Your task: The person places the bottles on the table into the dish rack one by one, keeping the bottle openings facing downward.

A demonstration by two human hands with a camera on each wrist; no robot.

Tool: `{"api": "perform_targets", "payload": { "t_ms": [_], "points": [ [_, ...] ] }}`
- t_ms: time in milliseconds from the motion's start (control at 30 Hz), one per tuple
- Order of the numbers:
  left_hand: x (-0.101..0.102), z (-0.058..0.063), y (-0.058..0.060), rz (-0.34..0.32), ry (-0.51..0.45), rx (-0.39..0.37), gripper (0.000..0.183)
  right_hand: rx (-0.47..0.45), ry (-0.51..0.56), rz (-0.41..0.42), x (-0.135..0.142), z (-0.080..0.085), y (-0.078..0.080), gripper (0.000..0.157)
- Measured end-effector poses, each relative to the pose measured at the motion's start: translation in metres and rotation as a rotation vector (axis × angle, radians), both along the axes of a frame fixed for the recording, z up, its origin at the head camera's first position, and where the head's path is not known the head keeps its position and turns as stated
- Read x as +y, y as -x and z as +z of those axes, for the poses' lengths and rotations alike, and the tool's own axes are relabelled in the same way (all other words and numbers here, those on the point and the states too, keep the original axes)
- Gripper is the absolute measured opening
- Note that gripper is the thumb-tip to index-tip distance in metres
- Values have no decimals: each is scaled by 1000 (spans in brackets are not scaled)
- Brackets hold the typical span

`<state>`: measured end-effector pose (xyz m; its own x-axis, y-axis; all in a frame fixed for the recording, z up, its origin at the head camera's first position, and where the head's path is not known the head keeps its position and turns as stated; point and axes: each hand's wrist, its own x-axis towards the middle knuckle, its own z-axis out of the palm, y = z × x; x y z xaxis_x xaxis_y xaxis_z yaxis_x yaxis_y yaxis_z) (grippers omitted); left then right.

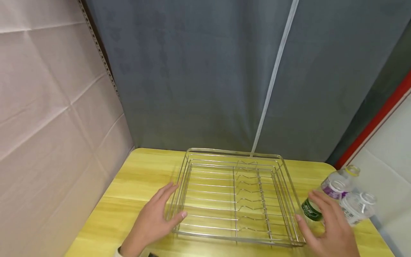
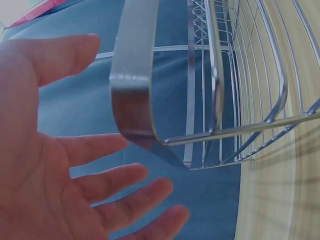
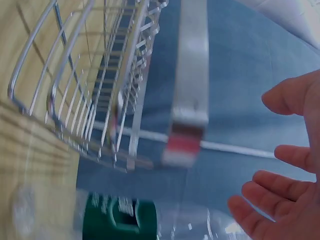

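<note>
A metal wire dish rack (image 1: 210, 235) stands on the table, its flat rim uppermost and wavy dividers inside. Beside its left side is my left hand (image 1: 154, 217), thumb and fingers spread. In the left wrist view, the rack's rim (image 2: 132, 65) lies just off the fingertips, and the palm holds nothing. My right hand (image 1: 334, 228) is at the rack's right side with fingers extended. The right wrist view has a gap between those fingers and the rim (image 3: 192, 60). A clear bottle with a green label (image 1: 311, 210) stands partly hidden behind the right hand.
Close to the green-labelled bottle are a clear bottle with a purple label (image 1: 332, 189) and another with a white label (image 1: 350, 210). The yellow wood-grain table (image 1: 109, 210) ends at a grey curtain (image 1: 192, 89). A pale cloth wall (image 1: 48, 125) hangs on the left.
</note>
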<state>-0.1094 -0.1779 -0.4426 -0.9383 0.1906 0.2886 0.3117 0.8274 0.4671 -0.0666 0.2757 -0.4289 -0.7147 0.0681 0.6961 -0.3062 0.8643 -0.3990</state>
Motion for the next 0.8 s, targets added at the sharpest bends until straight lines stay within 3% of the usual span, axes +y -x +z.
{"api": "perform_targets", "payload": {
  "t_ms": [133, 367, 633, 800],
  "points": [
    [-3, -1, -2, -3, -72, -98, 81, 55, 50, -65, 11, 5, -7, 75],
    [-8, -4, -3, 31, -306, -286, 70, 147, 123, -149, 33, 6, -17, 65],
    [-10, -8, -4, 88, -428, -391, 65, 187, 156, -261, 55, -3, -15, 71],
    [-12, -11, -8, 75, -494, -419, 62, 182, 166, -340, 66, -8, -16, 87]
  ]
}}
